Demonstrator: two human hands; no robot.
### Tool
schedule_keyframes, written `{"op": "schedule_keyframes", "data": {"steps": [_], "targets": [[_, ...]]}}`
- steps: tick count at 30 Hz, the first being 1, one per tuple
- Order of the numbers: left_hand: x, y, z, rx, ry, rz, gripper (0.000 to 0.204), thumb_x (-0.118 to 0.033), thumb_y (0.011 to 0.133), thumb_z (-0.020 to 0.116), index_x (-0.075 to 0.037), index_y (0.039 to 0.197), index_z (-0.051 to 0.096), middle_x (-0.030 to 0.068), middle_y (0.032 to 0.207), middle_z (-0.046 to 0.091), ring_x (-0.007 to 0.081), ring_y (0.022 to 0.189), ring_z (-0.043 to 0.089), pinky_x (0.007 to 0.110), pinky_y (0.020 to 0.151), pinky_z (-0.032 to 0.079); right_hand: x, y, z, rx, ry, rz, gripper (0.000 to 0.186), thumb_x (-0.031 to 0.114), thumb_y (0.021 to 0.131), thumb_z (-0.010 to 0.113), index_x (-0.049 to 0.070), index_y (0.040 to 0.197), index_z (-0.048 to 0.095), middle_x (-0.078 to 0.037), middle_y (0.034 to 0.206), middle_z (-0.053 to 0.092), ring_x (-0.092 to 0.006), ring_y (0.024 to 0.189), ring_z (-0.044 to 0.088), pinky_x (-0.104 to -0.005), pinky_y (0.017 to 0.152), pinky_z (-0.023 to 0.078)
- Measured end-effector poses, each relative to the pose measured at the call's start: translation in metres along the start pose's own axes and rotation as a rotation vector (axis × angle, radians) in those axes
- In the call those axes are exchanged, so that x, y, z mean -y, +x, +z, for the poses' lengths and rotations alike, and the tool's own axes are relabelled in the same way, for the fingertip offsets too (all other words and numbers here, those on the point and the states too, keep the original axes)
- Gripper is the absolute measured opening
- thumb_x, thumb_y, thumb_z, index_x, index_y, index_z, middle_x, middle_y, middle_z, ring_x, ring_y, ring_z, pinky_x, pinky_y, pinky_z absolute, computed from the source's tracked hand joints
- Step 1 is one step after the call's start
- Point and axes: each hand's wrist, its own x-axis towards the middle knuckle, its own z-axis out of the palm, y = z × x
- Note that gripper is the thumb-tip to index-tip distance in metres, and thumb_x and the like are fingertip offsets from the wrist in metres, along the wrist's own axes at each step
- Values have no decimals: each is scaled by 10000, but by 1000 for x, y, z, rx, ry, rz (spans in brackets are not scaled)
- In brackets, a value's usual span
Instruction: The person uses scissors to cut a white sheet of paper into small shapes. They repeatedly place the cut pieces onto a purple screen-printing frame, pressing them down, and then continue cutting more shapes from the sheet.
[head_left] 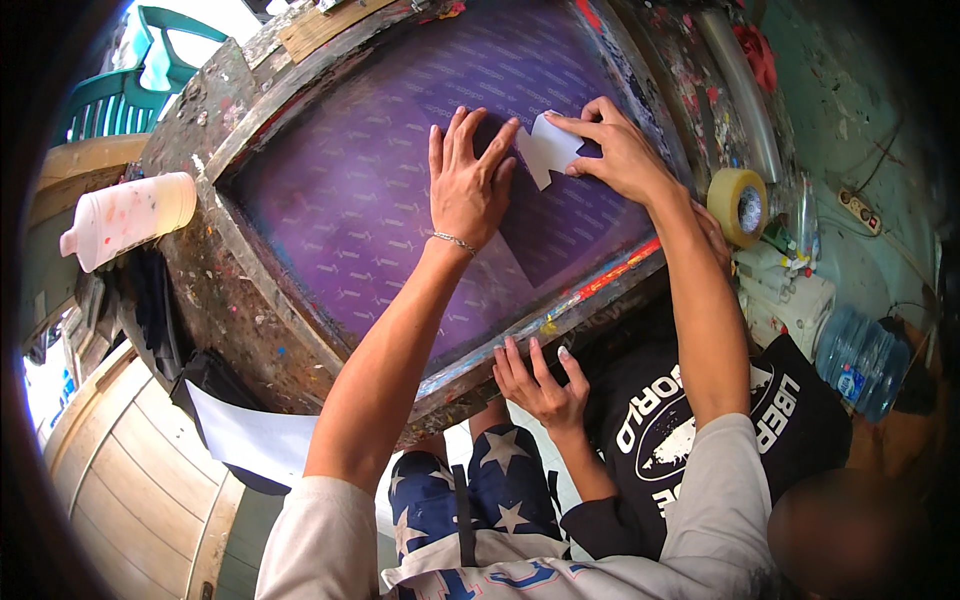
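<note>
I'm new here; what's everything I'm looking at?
Framed screen: one, purple, centre
Paper piece: one, white, over the screen
Workbench: one, paint-stained brown, under the screen
Plastic bottle: one, pinkish, left
Chair: at least one, green, upper left
Slatted panel: one, cream, lower left
Sheet: one, white, lower left
Tube: one, grey, upper right
Cloth: one, red, upper right
Tape roll: one, yellowish, right
Power strip: one, whitish, far right
Water bottle: one, blue, right
Co-worker: one, black shirt, lower right
Shorts: one pair, star-patterned blue, bottom centre
Left fingers: one set, bare, on the screen
Right fingers: one set, bare, on the paper
</note>
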Motion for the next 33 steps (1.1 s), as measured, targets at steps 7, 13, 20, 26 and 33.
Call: {"op": "schedule_keyframes", "data": {"steps": [7,13,20,26,33], "targets": [[2,0,1,-38,-21,-13,563,-334,824,708,-198,1340,530,107,1341,492,288,1343,386,482,1139,231,-2,2,2,-11,1,-18,697,143,691,812,341,1315,571,-77,1101,480,-252,1016,521,-352,914,447],[1,0,2,-40,5,-24,572,-350,810,713,-192,1330,533,112,1338,491,289,1338,391,473,1139,232,-3,3,3,-4,2,-27,688,147,694,809,323,1316,573,-83,1103,482,-254,1015,524,-351,911,448],[0,0,1,-38,-17,-33,585,-310,796,726,-192,1332,526,107,1344,486,289,1338,390,474,1140,233,-3,2,2,-5,0,-36,678,149,694,809,298,1314,579,-81,1098,486,-254,1009,524,-348,910,446],[1,0,1,-29,-12,-18,563,-268,781,728,-195,1308,545,115,1358,479,291,1348,382,478,1149,223,-3,2,2,-13,-17,-45,678,151,694,809,302,1314,579,-82,1096,486,-256,1007,527,-351,916,448],[-3,1,2,-51,-64,-69,384,-251,765,742,-177,1134,664,119,1354,490,303,1354,378,484,1154,205,-4,2,2,4,-22,-22,697,154,694,810,330,1322,564,-85,1102,487,-261,1012,529,-354,917,449]]}}
